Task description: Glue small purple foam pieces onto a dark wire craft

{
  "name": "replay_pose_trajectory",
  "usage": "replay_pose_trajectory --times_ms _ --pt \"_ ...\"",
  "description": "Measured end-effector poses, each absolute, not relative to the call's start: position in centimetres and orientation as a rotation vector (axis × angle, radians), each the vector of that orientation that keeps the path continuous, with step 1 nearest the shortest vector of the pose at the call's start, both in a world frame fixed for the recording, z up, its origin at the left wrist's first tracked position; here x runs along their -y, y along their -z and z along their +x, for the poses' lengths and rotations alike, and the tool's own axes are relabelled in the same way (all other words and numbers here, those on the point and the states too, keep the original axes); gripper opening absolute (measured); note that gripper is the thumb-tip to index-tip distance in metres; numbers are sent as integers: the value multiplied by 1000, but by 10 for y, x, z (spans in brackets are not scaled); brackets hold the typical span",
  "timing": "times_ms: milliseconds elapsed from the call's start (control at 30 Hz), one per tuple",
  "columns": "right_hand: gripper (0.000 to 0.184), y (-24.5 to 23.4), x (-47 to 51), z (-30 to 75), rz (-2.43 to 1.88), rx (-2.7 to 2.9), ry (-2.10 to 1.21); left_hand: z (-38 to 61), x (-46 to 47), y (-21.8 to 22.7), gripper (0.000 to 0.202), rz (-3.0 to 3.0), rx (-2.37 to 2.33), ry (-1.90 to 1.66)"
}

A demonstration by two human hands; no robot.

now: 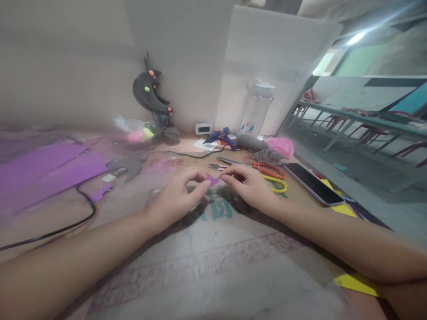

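Observation:
Between my two hands, above the middle of the table, is a small purple piece (212, 181) that looks cut from a thin sheet. My left hand (182, 193) pinches it between thumb and forefinger. From the other side, the closed thumb and fingertips of my right hand (248, 184) meet its right edge; their exact hold is partly hidden. Just beyond my right hand lie scissors with orange handles (271, 170), a pair with yellow handles (278, 183) and small metal snips (216, 167).
Purple sheets (50, 173) and a black cable (88, 209) lie at left. Behind my hands are a blue glue gun (222, 137), a small digital clock (203, 129), grey yarn (251, 144) and a clear bottle (255, 109). A phone (313, 184) rests near the right edge.

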State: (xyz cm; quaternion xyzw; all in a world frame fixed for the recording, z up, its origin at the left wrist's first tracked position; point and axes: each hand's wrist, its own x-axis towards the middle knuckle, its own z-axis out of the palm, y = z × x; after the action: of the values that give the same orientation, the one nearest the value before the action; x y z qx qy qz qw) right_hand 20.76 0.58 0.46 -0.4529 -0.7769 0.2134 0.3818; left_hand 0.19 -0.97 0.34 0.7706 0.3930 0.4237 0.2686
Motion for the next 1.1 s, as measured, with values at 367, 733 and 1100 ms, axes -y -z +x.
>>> replay_pose_trajectory --times_ms 367,733,1100 --pt "17 -6 -1 206 -1150 1877 -912 2 -6 5 22 1713 -1158 -1080" --pt "16 -9 1 205 -1099 1985 -619 1 -4 3 23 1897 -1155 -957" --pt "16 -10 12 204 -1084 2133 -581 1 -4 4 26 1986 -1158 -887"
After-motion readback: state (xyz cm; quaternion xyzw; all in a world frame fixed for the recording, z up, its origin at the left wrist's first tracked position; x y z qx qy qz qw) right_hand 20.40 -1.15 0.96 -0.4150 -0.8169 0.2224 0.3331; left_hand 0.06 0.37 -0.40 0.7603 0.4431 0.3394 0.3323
